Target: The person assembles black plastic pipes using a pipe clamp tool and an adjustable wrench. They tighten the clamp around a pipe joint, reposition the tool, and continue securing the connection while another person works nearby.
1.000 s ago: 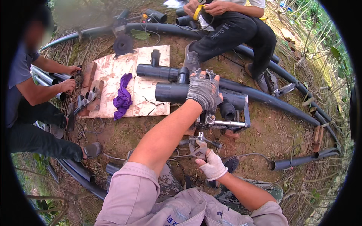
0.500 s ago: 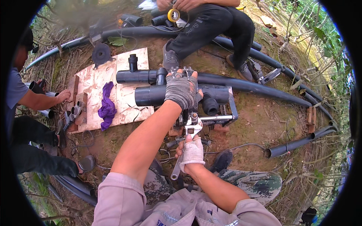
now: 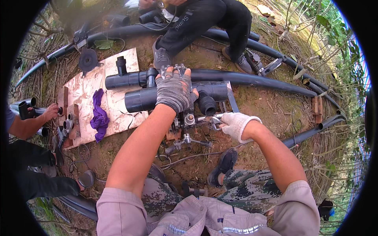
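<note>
Meanwhile the left hand (image 3: 173,90) grips the pipe (image 3: 141,99), the right hand (image 3: 236,124) pinches a handle (image 3: 210,118); purple rag (image 3: 99,115) lies on the board (image 3: 84,88) nearby.

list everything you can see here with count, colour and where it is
pipe fitting: one, dark grey, thick, under the left hand, on the board's right edge
second pipe fitting: one, dark grey, just beyond the first
board: one, pale, flat on the dirt at left
cloth: one, purple, lying on the board
long pipes: several, black, curving across the ground
metal clamp tool: one, silver, between the two hands
other people: two, one seated at top, one at left edge
left hand: grey knit glove, pressing on the pipe fitting
right hand: white glove, gripping the tool's metal handle
</note>
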{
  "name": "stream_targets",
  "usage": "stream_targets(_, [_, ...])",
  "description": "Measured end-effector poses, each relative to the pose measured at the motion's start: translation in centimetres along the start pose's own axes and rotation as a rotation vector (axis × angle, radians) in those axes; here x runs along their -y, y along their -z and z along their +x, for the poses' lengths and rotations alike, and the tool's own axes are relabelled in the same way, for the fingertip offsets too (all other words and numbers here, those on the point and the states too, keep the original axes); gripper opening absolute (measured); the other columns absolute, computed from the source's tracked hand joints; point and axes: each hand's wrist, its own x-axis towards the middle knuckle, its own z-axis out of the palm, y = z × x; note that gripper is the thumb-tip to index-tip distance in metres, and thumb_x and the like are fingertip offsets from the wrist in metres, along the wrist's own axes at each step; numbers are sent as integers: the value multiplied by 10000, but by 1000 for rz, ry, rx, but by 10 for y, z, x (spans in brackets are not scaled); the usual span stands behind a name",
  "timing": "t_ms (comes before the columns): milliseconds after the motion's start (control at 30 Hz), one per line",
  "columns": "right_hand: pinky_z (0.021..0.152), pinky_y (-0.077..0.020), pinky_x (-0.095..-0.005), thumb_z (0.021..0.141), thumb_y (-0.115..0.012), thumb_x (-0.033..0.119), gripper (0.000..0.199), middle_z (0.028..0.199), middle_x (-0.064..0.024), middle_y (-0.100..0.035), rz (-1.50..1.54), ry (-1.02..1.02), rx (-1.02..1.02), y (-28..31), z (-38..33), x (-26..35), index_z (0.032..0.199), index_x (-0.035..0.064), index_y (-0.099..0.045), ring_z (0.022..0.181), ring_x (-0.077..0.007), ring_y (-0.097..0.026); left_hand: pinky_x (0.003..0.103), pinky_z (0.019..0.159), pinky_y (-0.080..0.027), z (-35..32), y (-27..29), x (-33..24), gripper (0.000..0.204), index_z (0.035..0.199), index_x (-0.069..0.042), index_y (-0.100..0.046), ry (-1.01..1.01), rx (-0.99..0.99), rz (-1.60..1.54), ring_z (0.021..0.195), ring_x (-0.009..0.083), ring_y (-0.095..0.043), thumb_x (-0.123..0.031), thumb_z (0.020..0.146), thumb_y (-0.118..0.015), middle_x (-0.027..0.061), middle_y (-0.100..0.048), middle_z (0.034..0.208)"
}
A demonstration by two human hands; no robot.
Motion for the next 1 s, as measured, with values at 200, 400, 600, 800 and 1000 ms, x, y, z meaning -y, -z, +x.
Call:
stream_targets(200, [544, -485, -344, 1066, -543, 294, 258, 730, -77, -613, 1097, -127, -21, -87, -20, 30, 1148, 51, -566, 580, -193, -587, 614, 1184, -284, -1, 11, -3, 755, 1521, -140, -462, 4, 45, -21, 1479, 366, -366, -525, 888, -610, 168, -486, 1525])
stream_targets(400, [511, -473, -313, 1083, -524, 358, 207, 739, -30, -573, 1956, 65, -265, -145, 4, 109, 1091, 153, -502, 543, -144, -527, 597, 1188, -283, -1, -3, 3, 766, 1522, -138, -465, -16, -56, 4, 1469, 349, -378, -526, 879, -618, 163, -504, 1511])
stream_targets(600, [516, -480, -331, 1093, -487, 382, 230, 760, -32, -526, 2212, 29, -403, -147, 20, 151, 1072, 157, -447, 568, -155, -523, 587, 1183, -286, 0, -7, 1, 771, 1523, -141, -468, -21, -70, -6, 1457, 340, -391, -526, 873, -625, 157, -514, 1497])
stream_targets(800, [494, -457, -337, 1100, -471, 355, 195, 756, -35, -510, 2188, -57, -392, -134, 22, 152, 1048, 172, -428, 552, -159, -495, 591, 1183, -284, -1, -9, 2, 772, 1511, -142, -483, -8, -85, -3, 1458, 333, -392, -529, 862, -637, 162, -526, 1481])
stream_targets(1000, [419, -377, -308, 1071, -535, 405, 234, 653, -3, -448, 1685, -200, -75, -117, 14, 93, 1070, 191, -439, 481, -132, -429, 588, 1194, -275, 2, -6, 0, 757, 1506, -147, -490, -26, -45, -25, 1484, 329, -364, -526, 867, -636, 173, -518, 1500])
